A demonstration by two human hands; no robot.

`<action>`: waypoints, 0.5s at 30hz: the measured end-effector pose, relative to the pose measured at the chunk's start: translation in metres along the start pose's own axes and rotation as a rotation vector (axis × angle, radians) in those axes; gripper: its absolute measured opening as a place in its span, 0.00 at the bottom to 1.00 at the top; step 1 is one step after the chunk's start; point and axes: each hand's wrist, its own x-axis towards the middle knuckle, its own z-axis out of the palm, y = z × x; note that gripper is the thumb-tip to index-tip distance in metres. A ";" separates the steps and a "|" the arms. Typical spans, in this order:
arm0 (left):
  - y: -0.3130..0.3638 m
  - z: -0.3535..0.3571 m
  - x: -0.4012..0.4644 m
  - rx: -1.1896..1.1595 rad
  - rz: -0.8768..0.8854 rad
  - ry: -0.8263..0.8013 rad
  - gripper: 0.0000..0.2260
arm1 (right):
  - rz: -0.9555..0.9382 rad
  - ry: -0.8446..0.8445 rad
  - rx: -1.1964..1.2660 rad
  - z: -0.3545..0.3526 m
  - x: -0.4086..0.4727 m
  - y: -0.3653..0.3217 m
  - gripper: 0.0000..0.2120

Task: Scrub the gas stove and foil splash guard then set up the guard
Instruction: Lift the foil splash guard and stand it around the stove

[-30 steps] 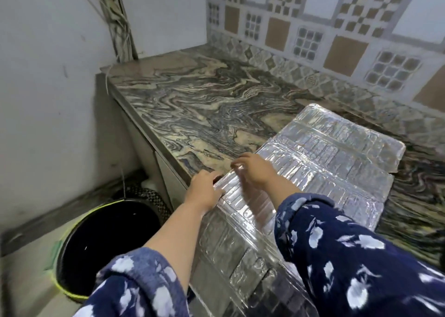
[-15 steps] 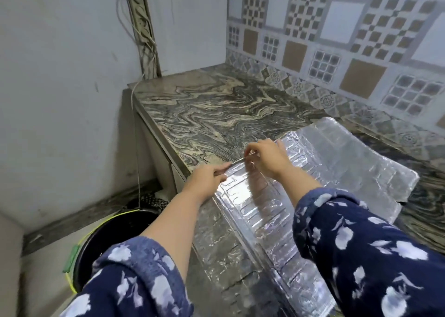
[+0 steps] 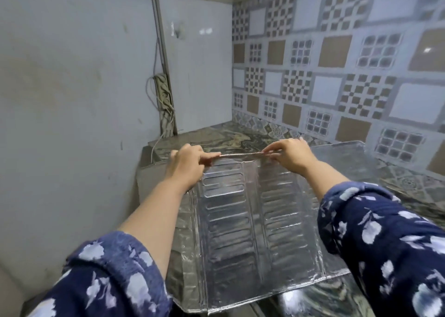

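The silver foil splash guard (image 3: 243,222) is a ribbed, folding panel held up in front of me, its middle section tilted toward me and a side section (image 3: 342,157) spreading off to the right over the counter. My left hand (image 3: 186,166) pinches the top edge at the left. My right hand (image 3: 290,156) pinches the same top edge at the right. The panel's lower edge rests near the counter's front. No gas stove is in view.
A marbled stone counter (image 3: 231,138) runs back to a corner between a plain white wall and a patterned tiled wall (image 3: 337,75). A power strip with cables (image 3: 163,95) hangs on the left wall beside a vertical pipe.
Both hands have lifted the guard's edge upward and moved apart along it, raising the panel from lying flat to tilted. My view has swung up, away from the black bucket on the floor.
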 end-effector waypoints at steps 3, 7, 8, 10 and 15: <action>-0.007 -0.010 -0.003 0.029 0.002 0.014 0.23 | 0.067 0.063 0.069 -0.007 -0.005 -0.004 0.08; -0.013 -0.011 -0.011 0.017 -0.015 0.026 0.22 | 0.104 0.011 0.209 -0.006 -0.014 -0.010 0.07; -0.015 -0.012 -0.013 0.010 -0.020 0.030 0.22 | 0.099 -0.021 0.220 -0.007 -0.016 -0.011 0.07; -0.017 -0.014 -0.015 0.004 -0.030 0.029 0.21 | 0.106 -0.051 0.208 -0.009 -0.019 -0.008 0.07; -0.018 -0.014 -0.014 -0.047 -0.067 0.047 0.15 | 0.183 -0.005 0.288 -0.013 -0.030 -0.004 0.07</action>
